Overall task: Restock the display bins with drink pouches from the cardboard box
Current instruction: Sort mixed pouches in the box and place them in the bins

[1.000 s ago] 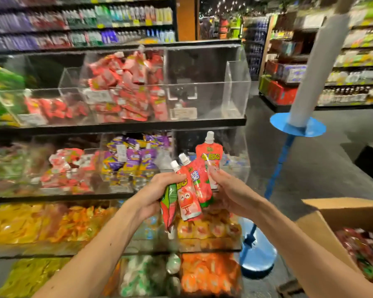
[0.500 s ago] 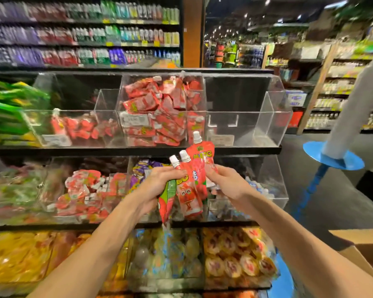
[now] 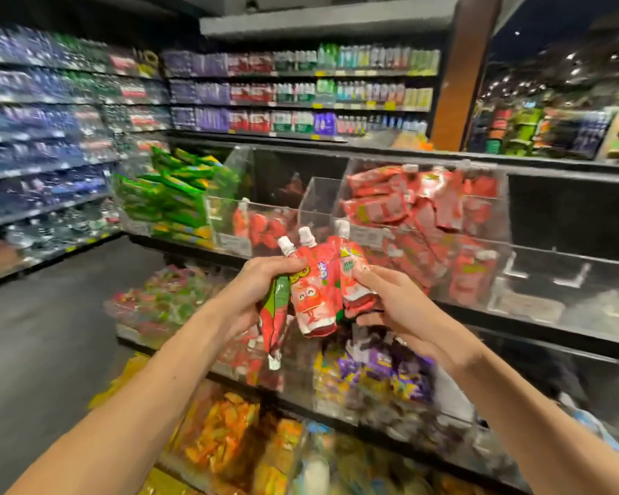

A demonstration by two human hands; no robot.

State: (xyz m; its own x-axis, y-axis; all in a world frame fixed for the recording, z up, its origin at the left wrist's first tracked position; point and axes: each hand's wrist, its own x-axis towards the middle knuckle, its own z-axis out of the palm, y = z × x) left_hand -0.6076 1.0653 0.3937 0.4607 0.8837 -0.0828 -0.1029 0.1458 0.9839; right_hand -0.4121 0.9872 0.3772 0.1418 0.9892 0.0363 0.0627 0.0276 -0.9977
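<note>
Both hands hold a bunch of red drink pouches (image 3: 313,291) with white caps in front of the display rack. My left hand (image 3: 256,291) grips the left pouches, one of them hanging cap-down. My right hand (image 3: 386,301) pinches the right pouch of the bunch. Behind them on the top shelf, a clear bin (image 3: 422,223) is piled with red pouches. To its left, a lower clear bin (image 3: 265,226) holds a few red pouches. A clear bin (image 3: 565,280) to the right looks empty. The cardboard box is out of view.
Green packs (image 3: 172,194) fill the top-left bin. Lower shelves hold bins of purple-yellow packs (image 3: 379,376), green-pink sweets (image 3: 165,298) and orange packs (image 3: 226,434). Bottle shelves (image 3: 301,91) line the back and left walls. Dark floor (image 3: 51,334) lies to the left.
The view has swung left and up, and the box has left the frame. Both hands have risen with the pouches toward the top shelf bins, and the bunch is drawn closer together.
</note>
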